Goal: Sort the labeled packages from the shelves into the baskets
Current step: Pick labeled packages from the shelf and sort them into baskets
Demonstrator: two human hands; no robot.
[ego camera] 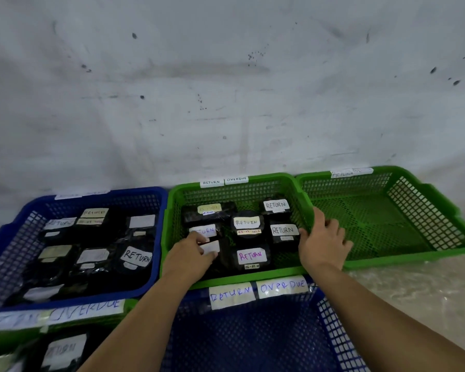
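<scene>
**Both hands in the middle green basket**

Scuffed white wall (pixel 226 89) rises behind a row of perforated plastic baskets, and the middle green mesh basket (pixel 253 186) serves as the landmark. Its far rim carries two white tags reading RETURN and OVERDUE. Inside it lie several black wrapped packages with white handwritten labels (pixel 249 224), most reading RETURN; one near its front has the word in pink (pixel 251 256).

The left hand (pixel 191 253) reaches into the near left corner of this basket, its grip narrow, fingers pinched on a small black package with a blank-looking white label (pixel 211 248). The right hand (pixel 324 240) rests at the basket's right wall, fingers spread wide over the rim; whether it grasps the rim or merely touches it cannot be told.

Left of the landmark sits a blue mesh basket (pixel 151 280) filled with more black labeled packages. Right of it stands another green mesh basket (pixel 414 210), touching it. In front of the landmark and lower is a second blue basket (pixel 253 339), tagged RETURN and OVERDUE on its far rim. To the front left, a green basket edge (pixel 11 336) carries an OVERDUE tag.
</scene>
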